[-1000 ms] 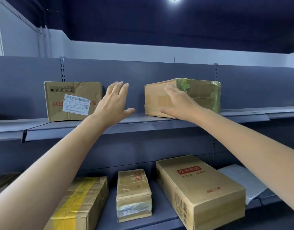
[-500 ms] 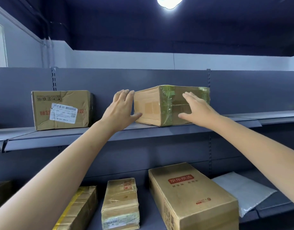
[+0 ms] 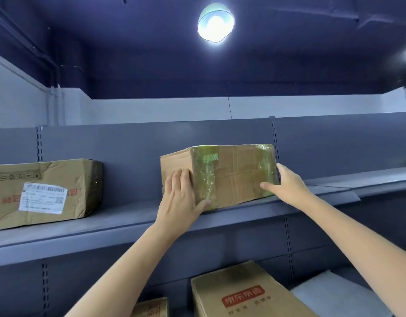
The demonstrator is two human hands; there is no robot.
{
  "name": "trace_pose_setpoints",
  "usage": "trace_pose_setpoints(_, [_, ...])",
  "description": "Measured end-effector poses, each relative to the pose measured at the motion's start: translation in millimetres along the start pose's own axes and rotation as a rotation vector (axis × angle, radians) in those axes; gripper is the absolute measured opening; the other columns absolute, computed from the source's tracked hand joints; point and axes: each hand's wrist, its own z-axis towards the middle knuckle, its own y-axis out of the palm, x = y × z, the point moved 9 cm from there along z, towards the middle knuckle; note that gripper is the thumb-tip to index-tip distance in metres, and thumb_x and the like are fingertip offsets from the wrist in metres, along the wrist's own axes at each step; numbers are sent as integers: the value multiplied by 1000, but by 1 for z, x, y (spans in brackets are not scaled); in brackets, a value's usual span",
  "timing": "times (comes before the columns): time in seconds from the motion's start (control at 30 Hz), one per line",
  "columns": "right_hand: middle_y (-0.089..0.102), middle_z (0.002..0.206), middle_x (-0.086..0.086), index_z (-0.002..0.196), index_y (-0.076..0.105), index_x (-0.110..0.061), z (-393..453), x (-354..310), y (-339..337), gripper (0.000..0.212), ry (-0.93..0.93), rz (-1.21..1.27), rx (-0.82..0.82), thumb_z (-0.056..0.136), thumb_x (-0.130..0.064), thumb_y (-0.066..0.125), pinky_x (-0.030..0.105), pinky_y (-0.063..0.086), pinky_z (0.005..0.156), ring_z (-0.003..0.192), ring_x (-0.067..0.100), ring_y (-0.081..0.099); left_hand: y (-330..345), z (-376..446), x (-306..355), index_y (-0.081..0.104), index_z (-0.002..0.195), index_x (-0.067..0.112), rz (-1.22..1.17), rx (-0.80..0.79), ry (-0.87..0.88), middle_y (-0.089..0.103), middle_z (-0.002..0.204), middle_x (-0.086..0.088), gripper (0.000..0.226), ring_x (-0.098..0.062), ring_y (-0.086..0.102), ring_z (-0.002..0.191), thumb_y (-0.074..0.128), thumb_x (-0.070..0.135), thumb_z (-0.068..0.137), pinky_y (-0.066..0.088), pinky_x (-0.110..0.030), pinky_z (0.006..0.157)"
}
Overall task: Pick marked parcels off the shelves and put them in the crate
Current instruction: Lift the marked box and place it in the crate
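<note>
Taped parcel (image 3: 229, 177) between both hands

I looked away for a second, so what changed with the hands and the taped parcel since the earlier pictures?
The left hand moved from open air onto the taped parcel, now gripping its left corner. The right hand slid from the front to the right end. The parcel has turned on the upper shelf. The labelled box stayed put.
</note>
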Motion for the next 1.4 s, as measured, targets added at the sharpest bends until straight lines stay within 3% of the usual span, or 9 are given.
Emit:
trace_pose_setpoints(0.17, [24, 153, 12, 145, 13, 0, 35, 24, 12, 90, 75, 103, -13, 83, -39, 65, 39, 30, 107, 138, 29, 27, 21, 0, -23, 9, 146, 12, -181, -5, -170, 22, 148, -2, 84, -21, 11, 137, 60, 39, 85, 17, -33, 112])
trace_pose_setpoints(0.3, [29, 151, 11, 145, 16, -5, 48, 29, 28, 91, 107, 175, -74, 80, -45, 66, 38, 34, 103, 136, 28, 33, 21, 3, -55, 26, 141, 11, -216, 0, -268, 37, 140, -5, 68, -27, 26, 133, 62, 23, 86, 25, -32, 105])
trace_pose_setpoints(0.5, [51, 131, 7, 132, 42, -7, 50, 20, 43, 67, 72, 195, -89, 82, -47, 63, 31, 38, 83, 117, 25, 49, 24, 5, -67, 39, 110, 9, -261, -65, -378, 47, 107, -1, 26, -22, 45, 97, 54, 10, 89, 26, -21, 67])
trace_pose_setpoints(0.7, [55, 117, 0, 125, 45, -8, 32, 0, 34, 60, 10, 272, -12, 81, -43, 65, 32, 40, 82, 111, 24, 53, -2, -4, -76, 43, 106, 15, -413, 79, -432, 52, 88, 5, 26, -14, 49, 74, 54, 5, 86, 35, -16, 51])
trace_pose_setpoints(0.87, [47, 139, 2, 138, 38, -14, 14, -45, 0, 76, -76, 361, 114, 76, -47, 67, 44, 39, 104, 127, 22, 45, -57, -2, -84, 54, 110, 12, -466, 232, -399, 63, 96, -1, 33, -24, 59, 89, 59, 6, 79, 49, -36, 77])
trace_pose_setpoints(1.0, [64, 112, -2, 112, 58, -18, -12, -100, -31, 33, -222, 538, 141, 81, -25, 68, 33, 47, 93, 105, 15, 60, -112, -3, -90, 56, 103, 10, -529, 351, -345, 64, 87, 1, 28, -15, 55, 74, 56, 10, 76, 46, -31, 70])
trace_pose_setpoints(1.17, [66, 102, -11, 105, 60, -25, -45, -152, -53, 24, -337, 710, 126, 81, -24, 67, 36, 46, 99, 101, 10, 62, -178, -20, -87, 60, 103, 18, -659, 399, -257, 65, 96, 7, 30, -12, 62, 89, 60, 25, 75, 54, -38, 83])
trace_pose_setpoints(1.33, [57, 127, -1, 132, 48, -13, -79, -195, -73, 95, -417, 874, 95, 53, -56, 79, 31, 40, 101, 118, 12, 52, -228, -40, -91, 48, 127, 18, -789, 412, -190, 61, 113, 6, 57, -2, 60, 98, 75, 26, 77, 52, -22, 83])
trace_pose_setpoints(1.4, [48, 136, 1, 140, 35, -11, -88, -207, -75, 102, -448, 886, 91, 56, -46, 82, 29, 41, 104, 124, 13, 47, -242, -49, -98, 41, 136, 14, -799, 429, -189, 56, 125, -1, 74, -8, 59, 108, 78, 24, 73, 53, -24, 87])
